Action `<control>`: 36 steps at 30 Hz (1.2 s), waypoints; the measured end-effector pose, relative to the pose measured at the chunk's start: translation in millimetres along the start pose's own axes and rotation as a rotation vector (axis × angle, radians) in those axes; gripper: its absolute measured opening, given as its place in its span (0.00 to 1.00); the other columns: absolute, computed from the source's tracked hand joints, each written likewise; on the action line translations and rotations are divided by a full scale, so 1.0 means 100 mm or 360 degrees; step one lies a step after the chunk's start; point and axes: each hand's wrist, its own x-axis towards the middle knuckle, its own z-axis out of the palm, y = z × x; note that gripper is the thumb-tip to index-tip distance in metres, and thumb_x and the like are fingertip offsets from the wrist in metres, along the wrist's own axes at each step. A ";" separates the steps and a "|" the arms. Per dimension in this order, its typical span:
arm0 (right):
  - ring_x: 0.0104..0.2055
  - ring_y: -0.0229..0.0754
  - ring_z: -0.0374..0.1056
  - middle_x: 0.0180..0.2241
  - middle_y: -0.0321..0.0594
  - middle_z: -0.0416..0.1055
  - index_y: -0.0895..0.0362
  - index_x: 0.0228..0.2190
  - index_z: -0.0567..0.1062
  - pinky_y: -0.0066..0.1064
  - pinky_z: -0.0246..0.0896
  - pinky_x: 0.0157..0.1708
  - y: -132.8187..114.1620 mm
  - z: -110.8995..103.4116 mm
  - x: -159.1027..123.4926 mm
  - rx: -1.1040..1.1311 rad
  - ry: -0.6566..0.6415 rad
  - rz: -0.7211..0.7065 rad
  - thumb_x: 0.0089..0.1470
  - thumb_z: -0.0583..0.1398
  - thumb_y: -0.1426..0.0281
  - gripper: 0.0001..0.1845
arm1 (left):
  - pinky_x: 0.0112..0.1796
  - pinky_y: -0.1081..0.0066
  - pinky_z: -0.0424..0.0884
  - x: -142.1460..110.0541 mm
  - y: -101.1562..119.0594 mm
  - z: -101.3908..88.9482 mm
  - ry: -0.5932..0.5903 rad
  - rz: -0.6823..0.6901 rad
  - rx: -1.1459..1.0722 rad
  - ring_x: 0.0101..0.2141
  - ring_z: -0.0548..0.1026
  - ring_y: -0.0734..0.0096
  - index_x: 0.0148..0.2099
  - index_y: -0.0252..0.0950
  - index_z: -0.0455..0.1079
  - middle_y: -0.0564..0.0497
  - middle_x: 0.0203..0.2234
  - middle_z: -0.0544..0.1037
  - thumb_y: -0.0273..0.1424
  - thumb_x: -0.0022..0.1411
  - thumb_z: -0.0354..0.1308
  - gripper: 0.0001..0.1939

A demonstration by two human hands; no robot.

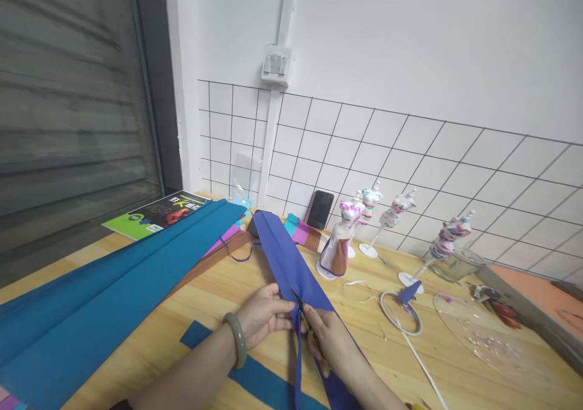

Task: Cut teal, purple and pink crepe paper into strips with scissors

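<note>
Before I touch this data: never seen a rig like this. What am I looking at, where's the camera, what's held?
There is no machine here, just a person's two bare hands. The single picture comes from a camera worn on that person's head, looking forward and down, so the forearms enter from the bottom.

The left hand, with a bangle on its wrist, grips a long purple cloth. The right hand holds scissors, their tips at the cloth.

On the wooden table lie a wide teal cloth, a narrower teal strip and a magazine. A phone and four small dress forms stand towards the wall.
</note>
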 end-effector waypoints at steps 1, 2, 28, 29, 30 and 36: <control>0.05 0.30 0.45 0.05 0.24 0.52 0.56 0.22 0.64 0.21 0.40 0.06 0.00 0.00 0.00 -0.0003 0.0000 0.0003 0.54 0.44 0.48 0.26 | 0.36 0.61 0.71 0.00 0.00 0.00 -0.0005 0.0004 -0.0003 0.29 0.76 0.65 0.37 0.31 0.66 0.43 0.33 0.77 0.24 0.48 0.62 0.12; 0.04 0.30 0.45 0.05 0.24 0.52 0.56 0.22 0.64 0.22 0.40 0.06 0.00 0.00 0.01 -0.0006 0.0000 0.0007 0.54 0.44 0.48 0.26 | 0.36 0.61 0.71 0.00 0.00 0.00 -0.0013 0.0007 -0.0007 0.29 0.76 0.65 0.37 0.31 0.66 0.43 0.33 0.77 0.24 0.48 0.62 0.12; 0.24 0.38 0.56 0.19 0.32 0.59 0.56 0.19 0.64 0.27 0.52 0.24 0.60 -0.94 -0.63 -0.0660 0.0467 0.0063 0.39 0.60 0.60 0.14 | 0.40 0.63 0.71 -0.02 0.03 -0.01 0.0067 -0.0092 0.0031 0.34 0.77 0.66 0.42 0.32 0.67 0.42 0.38 0.78 0.26 0.49 0.63 0.16; 0.24 0.38 0.56 0.19 0.32 0.59 0.56 0.19 0.63 0.27 0.52 0.24 0.59 -0.91 -0.64 -0.0663 0.0448 0.0106 0.39 0.60 0.62 0.12 | 0.40 0.63 0.70 -0.02 0.04 0.00 0.0065 -0.0096 0.0040 0.34 0.77 0.66 0.43 0.32 0.66 0.41 0.38 0.77 0.26 0.49 0.63 0.16; 0.24 0.37 0.56 0.19 0.32 0.59 0.56 0.19 0.64 0.26 0.51 0.24 0.57 -0.89 -0.65 -0.0670 0.0429 0.0135 0.39 0.59 0.65 0.10 | 0.40 0.63 0.70 -0.02 0.04 0.00 0.0061 -0.0102 0.0049 0.34 0.77 0.66 0.43 0.32 0.66 0.41 0.38 0.77 0.26 0.50 0.62 0.17; 0.22 0.36 0.54 0.17 0.30 0.58 0.55 0.17 0.62 0.26 0.47 0.22 0.35 -1.06 -0.84 -0.0849 0.0352 0.0078 0.39 0.58 0.67 0.09 | 0.42 0.60 0.70 -0.07 0.03 0.08 0.0016 -0.0118 0.0067 0.36 0.77 0.62 0.43 0.30 0.66 0.39 0.39 0.77 0.26 0.51 0.61 0.16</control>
